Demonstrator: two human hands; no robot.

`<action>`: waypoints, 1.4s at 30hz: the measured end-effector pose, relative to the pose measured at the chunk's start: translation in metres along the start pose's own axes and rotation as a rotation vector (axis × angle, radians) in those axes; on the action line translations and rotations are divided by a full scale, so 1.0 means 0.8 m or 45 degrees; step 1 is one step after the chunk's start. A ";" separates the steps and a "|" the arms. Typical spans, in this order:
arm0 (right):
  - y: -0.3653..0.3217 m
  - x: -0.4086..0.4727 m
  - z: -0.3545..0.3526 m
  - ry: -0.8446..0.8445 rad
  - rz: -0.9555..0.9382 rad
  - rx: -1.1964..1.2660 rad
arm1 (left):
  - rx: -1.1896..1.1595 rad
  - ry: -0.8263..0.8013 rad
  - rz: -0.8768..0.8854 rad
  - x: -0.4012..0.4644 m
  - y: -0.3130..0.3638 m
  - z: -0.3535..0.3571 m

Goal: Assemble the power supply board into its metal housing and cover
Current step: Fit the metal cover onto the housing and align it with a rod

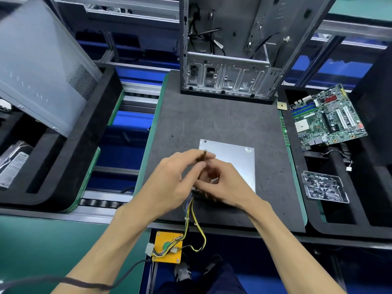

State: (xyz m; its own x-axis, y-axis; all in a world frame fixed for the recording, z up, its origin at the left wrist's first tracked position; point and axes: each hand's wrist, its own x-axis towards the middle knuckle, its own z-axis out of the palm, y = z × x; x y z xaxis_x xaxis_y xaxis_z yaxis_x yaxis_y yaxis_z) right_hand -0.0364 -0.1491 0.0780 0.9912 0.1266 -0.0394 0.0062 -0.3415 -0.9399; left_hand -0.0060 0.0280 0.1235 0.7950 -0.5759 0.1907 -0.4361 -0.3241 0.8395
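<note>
The silver metal power supply housing (235,158) lies flat on the dark mat (201,122), its cover side up. A bundle of yellow, blue and black wires (192,211) runs from its near edge down over the table front. My left hand (169,183) pinches a thin dark rod-like tool (203,155) above the housing's near left corner. My right hand (220,185) is just beside it over the housing, fingers curled toward the tool's lower end; whether it holds a small part is hidden.
An open grey computer chassis (229,49) stands upright at the mat's far edge. A green motherboard (327,117) and a clear tray of screws (324,187) sit in black foam at right. A grey side panel (42,66) leans at left. A yellow plate (168,247) hangs below the table front.
</note>
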 end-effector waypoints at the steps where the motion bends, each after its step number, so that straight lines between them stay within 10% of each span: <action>1: -0.001 -0.001 0.000 -0.020 0.004 0.030 | -0.009 -0.056 -0.029 0.000 -0.001 -0.002; 31: -0.004 0.019 -0.023 0.300 0.096 0.523 | -0.742 0.207 -0.528 0.008 -0.063 0.023; 42: 0.013 0.066 -0.031 0.467 0.140 0.515 | 0.250 0.070 -0.666 0.057 -0.166 0.039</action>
State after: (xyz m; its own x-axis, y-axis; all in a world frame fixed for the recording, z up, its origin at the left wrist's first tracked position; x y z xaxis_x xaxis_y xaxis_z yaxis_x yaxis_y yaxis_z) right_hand 0.0194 -0.1690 0.0742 0.9647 -0.2468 -0.0920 -0.0798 0.0593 -0.9950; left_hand 0.0748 0.0214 0.0047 0.9450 -0.2628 -0.1949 -0.0442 -0.6926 0.7200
